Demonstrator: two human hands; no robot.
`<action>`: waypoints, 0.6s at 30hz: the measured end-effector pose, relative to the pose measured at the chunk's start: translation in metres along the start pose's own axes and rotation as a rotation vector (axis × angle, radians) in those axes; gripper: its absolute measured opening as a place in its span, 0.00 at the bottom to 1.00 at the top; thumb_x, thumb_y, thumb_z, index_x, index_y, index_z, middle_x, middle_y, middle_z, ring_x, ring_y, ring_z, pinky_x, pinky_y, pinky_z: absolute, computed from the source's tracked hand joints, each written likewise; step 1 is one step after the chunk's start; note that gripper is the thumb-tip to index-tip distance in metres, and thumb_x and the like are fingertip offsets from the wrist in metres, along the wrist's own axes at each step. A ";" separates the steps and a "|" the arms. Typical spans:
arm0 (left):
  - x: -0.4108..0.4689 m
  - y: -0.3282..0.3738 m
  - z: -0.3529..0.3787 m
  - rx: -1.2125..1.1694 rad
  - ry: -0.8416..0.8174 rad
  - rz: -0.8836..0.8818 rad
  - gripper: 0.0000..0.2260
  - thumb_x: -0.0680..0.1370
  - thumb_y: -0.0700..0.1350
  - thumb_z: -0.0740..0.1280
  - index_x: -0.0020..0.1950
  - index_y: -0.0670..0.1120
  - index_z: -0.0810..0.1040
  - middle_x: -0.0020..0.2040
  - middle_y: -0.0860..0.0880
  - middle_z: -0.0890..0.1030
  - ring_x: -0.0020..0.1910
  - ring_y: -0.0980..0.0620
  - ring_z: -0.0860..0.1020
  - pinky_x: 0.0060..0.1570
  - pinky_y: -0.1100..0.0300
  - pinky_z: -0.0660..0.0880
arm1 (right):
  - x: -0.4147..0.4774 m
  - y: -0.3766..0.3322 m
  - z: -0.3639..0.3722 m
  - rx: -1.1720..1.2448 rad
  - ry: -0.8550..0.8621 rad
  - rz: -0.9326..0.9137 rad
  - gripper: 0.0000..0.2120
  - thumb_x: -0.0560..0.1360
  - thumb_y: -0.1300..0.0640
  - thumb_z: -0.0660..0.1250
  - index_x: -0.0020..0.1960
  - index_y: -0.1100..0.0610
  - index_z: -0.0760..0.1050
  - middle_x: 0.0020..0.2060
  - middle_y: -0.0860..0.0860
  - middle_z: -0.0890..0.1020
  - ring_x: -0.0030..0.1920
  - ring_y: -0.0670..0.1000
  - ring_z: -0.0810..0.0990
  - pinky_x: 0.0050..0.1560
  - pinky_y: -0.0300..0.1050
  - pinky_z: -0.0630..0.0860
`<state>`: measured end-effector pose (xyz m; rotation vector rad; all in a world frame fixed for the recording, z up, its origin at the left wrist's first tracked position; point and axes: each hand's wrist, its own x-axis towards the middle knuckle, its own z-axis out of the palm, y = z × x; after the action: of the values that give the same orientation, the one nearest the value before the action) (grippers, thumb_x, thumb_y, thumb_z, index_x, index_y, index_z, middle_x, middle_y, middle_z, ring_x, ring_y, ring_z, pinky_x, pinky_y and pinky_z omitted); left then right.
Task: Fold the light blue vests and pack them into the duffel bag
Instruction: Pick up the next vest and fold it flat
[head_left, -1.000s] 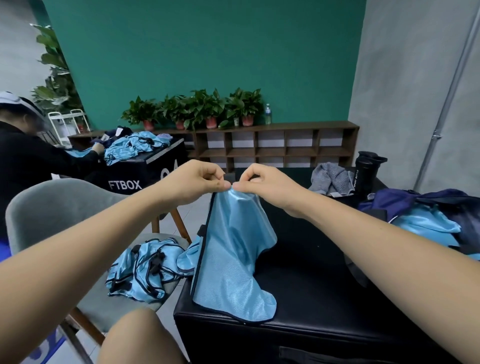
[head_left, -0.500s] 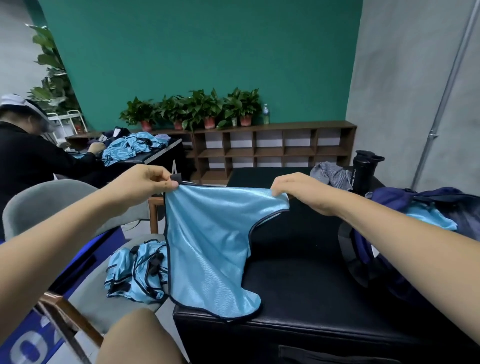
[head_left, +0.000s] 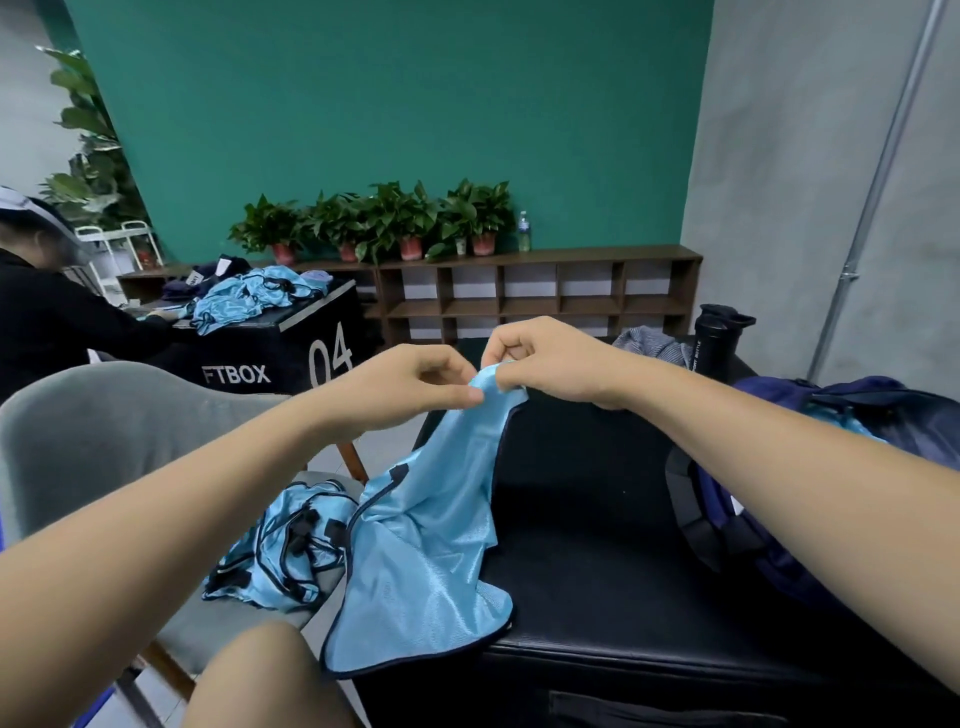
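Vest (head_left: 426, 561) regathered; left hand (head_left: 415, 384) meets right hand (head_left: 540, 358).

The middle of the black desk (head_left: 597, 561) lies bare from 12 to 6 o'clock, and a hand could pass freely there. At 3 o'clock the navy duffel bag (head_left: 769, 545), with its black strap, walls off the right edge. At 1 o'clock a black bottle (head_left: 714, 338) stands upright, with a grey cloth (head_left: 649, 340) just beside it. At 9 o'clock the light blue vest (head_left: 431, 561) hangs down and drapes over the desk's left edge. Beyond it, at 8 o'clock, a heap of vests (head_left: 280, 556) covers the seat of the grey chair (head_left: 104, 415).
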<state>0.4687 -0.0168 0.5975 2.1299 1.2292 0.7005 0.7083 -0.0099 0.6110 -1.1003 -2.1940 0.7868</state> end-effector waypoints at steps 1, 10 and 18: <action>0.004 0.003 0.004 -0.022 -0.016 0.010 0.13 0.78 0.58 0.77 0.54 0.50 0.85 0.49 0.49 0.85 0.47 0.54 0.80 0.53 0.57 0.73 | 0.001 -0.003 0.001 0.001 0.012 -0.009 0.04 0.75 0.59 0.70 0.49 0.53 0.82 0.31 0.43 0.75 0.34 0.46 0.69 0.34 0.39 0.66; 0.012 0.025 -0.006 -0.140 -0.029 -0.012 0.19 0.76 0.60 0.78 0.51 0.44 0.86 0.46 0.45 0.81 0.47 0.48 0.75 0.54 0.50 0.69 | 0.002 0.004 0.000 0.091 0.182 0.022 0.05 0.78 0.56 0.68 0.54 0.54 0.79 0.41 0.45 0.83 0.40 0.42 0.79 0.46 0.42 0.70; -0.021 0.000 -0.068 -0.214 0.088 -0.162 0.25 0.70 0.61 0.79 0.55 0.42 0.84 0.46 0.44 0.83 0.44 0.46 0.78 0.49 0.48 0.76 | 0.007 0.068 0.044 0.083 0.117 0.220 0.07 0.79 0.55 0.66 0.50 0.54 0.82 0.44 0.47 0.88 0.50 0.51 0.86 0.55 0.49 0.81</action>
<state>0.4131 -0.0207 0.6410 1.8212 1.2947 0.8220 0.7083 0.0177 0.5347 -1.3269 -1.9483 0.8753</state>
